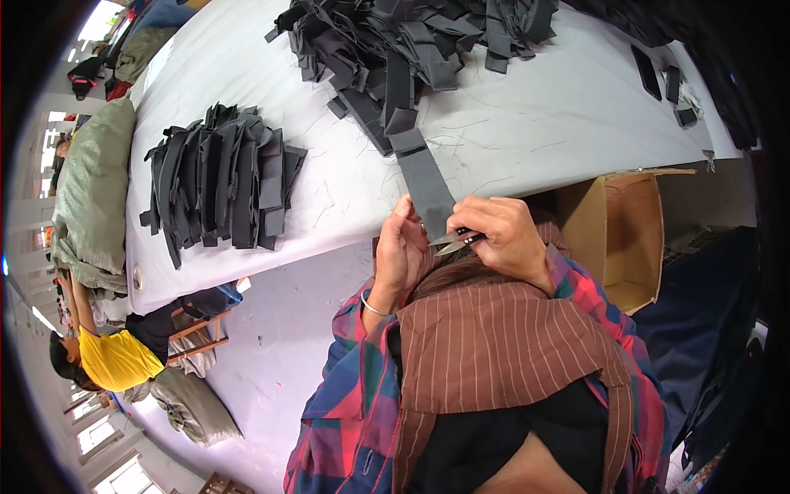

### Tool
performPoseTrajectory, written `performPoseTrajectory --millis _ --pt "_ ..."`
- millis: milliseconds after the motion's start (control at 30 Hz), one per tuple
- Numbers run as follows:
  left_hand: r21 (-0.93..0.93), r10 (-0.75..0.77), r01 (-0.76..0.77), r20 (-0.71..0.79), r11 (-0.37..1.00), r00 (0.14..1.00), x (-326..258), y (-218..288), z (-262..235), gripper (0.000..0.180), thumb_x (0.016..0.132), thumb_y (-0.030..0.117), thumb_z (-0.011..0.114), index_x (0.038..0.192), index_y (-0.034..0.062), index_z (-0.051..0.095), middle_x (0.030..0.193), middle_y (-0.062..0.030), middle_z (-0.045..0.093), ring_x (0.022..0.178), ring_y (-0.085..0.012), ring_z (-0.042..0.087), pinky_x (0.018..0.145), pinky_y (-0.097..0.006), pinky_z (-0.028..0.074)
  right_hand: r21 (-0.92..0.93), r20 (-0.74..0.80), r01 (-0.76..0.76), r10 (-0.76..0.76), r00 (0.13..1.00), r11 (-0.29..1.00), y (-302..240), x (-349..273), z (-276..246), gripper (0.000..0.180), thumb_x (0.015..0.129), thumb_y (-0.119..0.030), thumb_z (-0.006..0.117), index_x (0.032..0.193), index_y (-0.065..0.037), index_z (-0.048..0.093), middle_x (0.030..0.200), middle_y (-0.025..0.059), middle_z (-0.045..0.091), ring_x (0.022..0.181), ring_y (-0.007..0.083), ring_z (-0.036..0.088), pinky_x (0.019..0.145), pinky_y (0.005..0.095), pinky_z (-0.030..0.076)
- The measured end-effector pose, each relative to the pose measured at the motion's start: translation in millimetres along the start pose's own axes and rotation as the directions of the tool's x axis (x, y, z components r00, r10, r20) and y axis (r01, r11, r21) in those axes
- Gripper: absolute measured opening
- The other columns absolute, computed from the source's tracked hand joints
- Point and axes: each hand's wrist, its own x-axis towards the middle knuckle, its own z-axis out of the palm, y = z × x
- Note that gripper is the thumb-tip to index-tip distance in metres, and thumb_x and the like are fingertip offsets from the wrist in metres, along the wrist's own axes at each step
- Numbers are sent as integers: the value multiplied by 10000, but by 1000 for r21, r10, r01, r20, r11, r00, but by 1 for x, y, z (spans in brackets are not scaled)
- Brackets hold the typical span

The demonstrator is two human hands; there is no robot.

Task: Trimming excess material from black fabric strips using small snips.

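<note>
Charcoal fabric strip between two hands at the desk edge

One charcoal fabric strip slants from the near edge of the white-covered desk up and slightly left, its far end meeting other pieces below the loose pile of dark strips. Its near end sits between the hands. On the left border, the left hand appears to pinch it between thumb and fingers. On the right border, the right hand has its grip closed round small scissors; their blades, slightly parted, point left, crosswise to the strip's long axis. Both hands are about equally near this end. Whether metal touches cloth cannot be told. Well to the left lies a row of bundled strips.
</note>
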Motion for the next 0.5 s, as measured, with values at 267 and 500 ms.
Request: performPoseTrajectory --millis 267,500 --pt "192 92 -86 -21 978 996 -3 0 1 304 926 35 548 1215 -24 475 1173 -104 570 1026 -143 569 901 -283 469 189 60 -209 202 978 959 -2 2 -17 224 737 -91 686 957 -67 654 860 66 655 736 245 633 643 308 482" --pt "234 87 -72 -50 970 995 -5 2 6 284 920 3 544 1195 -42 487 1152 -119 589 992 -138 586 867 -281 499 417 45 -470 499 865 778 17 -7 -8 181 870 -145 643 1011 -33 657 858 71 684 776 111 604 701 251 463"
